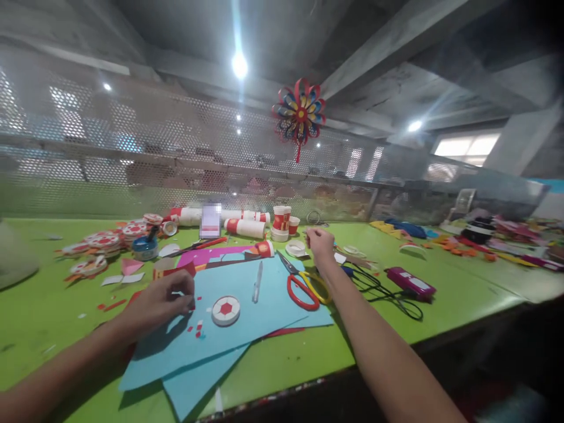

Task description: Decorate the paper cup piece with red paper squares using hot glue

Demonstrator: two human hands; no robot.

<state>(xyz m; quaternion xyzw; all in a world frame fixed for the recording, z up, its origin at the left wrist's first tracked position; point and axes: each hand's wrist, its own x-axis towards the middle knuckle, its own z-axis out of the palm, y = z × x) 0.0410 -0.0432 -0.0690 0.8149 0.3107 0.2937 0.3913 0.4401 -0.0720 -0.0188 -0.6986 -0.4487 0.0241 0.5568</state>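
My left hand (165,299) hovers over the left side of the light blue paper sheets (176,358), its fingers curled and thumb drawn in; what it pinches, if anything, is hidden. Farther back, my right hand (321,245) is closed beside a white tape roll (296,249), and I cannot make out anything in its fingers. Between the hands, a white paper disc with a red football-like pattern (226,309) lies on the blue sheet. Small red and white paper scraps (199,326) are near my left hand. A pen (257,282) and open-bladed scissors (304,288) with red and yellow handles lie to the right.
Stacked paper cups (247,228) and upright cups (282,219) stand along the back. A phone (210,221) leans there. Red-and-white paper crafts (103,241) and a blue glue jar (144,249) sit left. A purple power bank (410,284) with black cable lies right, near the table edge.
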